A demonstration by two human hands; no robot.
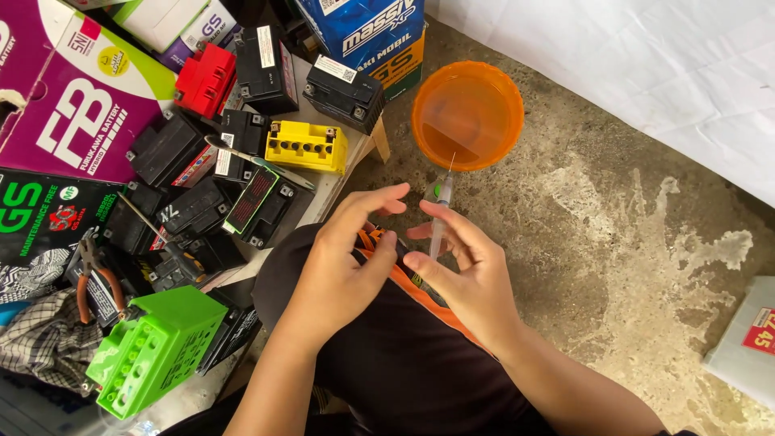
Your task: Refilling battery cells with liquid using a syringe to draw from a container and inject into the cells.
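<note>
Here, a syringe (440,220) is gripped upright between the fingers of the right hand (464,278), its needle pointing at the orange bowl (467,113) just beyond. The left hand (343,262), beside the syringe, is held half-curled, nothing visibly grasped.

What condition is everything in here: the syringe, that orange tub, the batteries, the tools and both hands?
Syringe: upright, needle up, held in the right hand.
Left hand: fingers spread, beside the syringe; contact unclear.
Orange tub: uncovered, liquid inside, on the floor.
Yellow battery: lying among black ones.
Green battery: tipped on its side.
Red battery: resting on the pile.
Pliers: lying unused.
</note>
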